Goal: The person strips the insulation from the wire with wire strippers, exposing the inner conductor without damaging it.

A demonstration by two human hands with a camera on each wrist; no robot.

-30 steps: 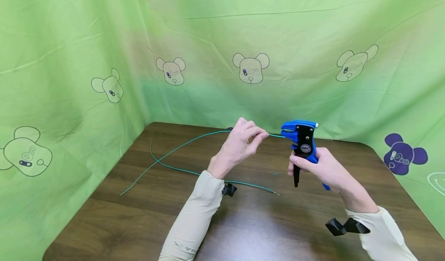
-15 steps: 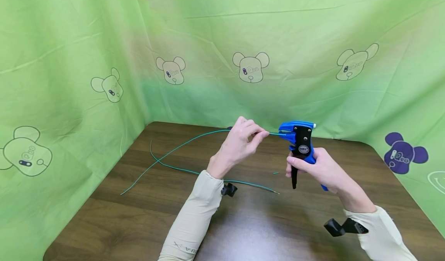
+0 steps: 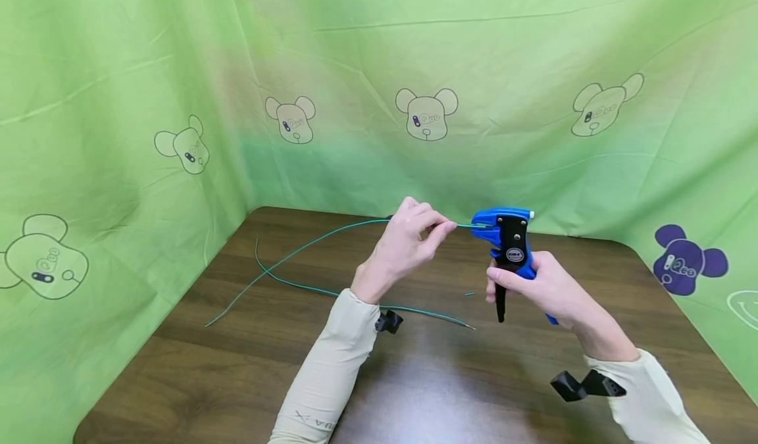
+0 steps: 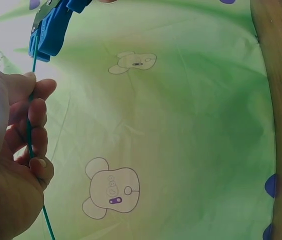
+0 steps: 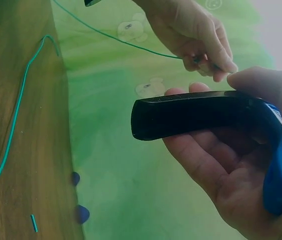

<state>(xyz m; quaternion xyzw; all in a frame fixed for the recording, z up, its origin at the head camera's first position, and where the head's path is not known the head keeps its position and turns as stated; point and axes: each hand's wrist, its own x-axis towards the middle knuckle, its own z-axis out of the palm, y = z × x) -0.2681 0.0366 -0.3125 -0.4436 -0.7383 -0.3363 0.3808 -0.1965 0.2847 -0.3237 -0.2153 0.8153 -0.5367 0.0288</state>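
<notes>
In the head view my left hand (image 3: 405,246) pinches a green wire (image 3: 331,235) between thumb and forefinger, close to one end. That end lies between the blue jaws of a wire stripper (image 3: 514,240). My right hand (image 3: 547,283) grips the stripper upright by its black and blue handles. The left wrist view shows the wire (image 4: 29,131) running through the curled left fingers up to the blue stripper head (image 4: 56,32). Seen from the right wrist, the black handle (image 5: 195,115) crosses the right fingers, and the stripper's jaws are out of view.
A second green wire (image 3: 426,313) lies on the brown wooden table (image 3: 189,378), its right end bared. A short green piece of insulation (image 3: 470,293) lies beyond that end. Green printed curtain (image 3: 355,56) encloses the table behind and at the sides.
The right hand has moved the stripper slightly left, so the wire's end sits deeper between its jaws. The left hand has barely moved and still pinches the wire.
</notes>
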